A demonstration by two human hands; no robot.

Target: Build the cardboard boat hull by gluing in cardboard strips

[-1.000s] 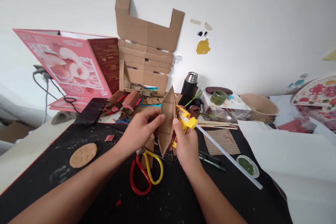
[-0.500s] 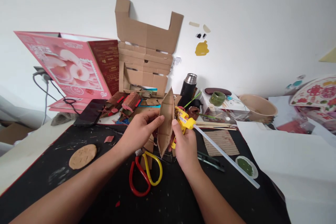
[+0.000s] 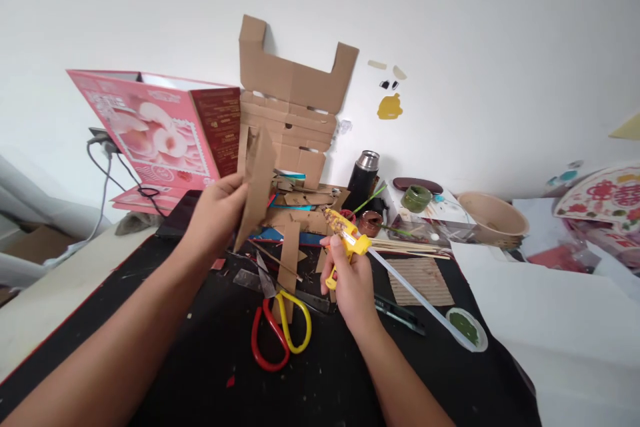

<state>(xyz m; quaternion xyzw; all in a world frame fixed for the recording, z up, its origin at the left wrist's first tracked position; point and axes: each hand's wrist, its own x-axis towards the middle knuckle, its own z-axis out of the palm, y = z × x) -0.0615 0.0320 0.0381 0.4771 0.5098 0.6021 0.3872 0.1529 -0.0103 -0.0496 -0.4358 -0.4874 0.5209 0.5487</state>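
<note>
My left hand (image 3: 215, 210) grips a folded piece of cardboard (image 3: 259, 183), held upright and tilted above the left of the table. A yellow glue gun (image 3: 347, 238) is in my right hand (image 3: 353, 283), its nozzle pointing up and to the left. From the gun's back end a long translucent glue stick (image 3: 420, 297) sticks out toward the lower right. Below and between my hands lie scissors (image 3: 281, 332) with one red and one yellow handle, their blades partly open. A cardboard strip (image 3: 289, 267) lies under them.
A pink box (image 3: 160, 130) and a cut cardboard sheet (image 3: 287, 90) stand against the wall. Behind the glue gun are a black thermos (image 3: 363, 180) and a green jar (image 3: 417, 198). On the right lie corrugated cardboard (image 3: 420, 281), a cutter (image 3: 400, 315) and a lid with green paint (image 3: 466, 328).
My left hand has carried the cardboard piece up and left, away from the glue gun, and turned it. The right hand still holds the gun in nearly the same place. The view has shifted slightly.
</note>
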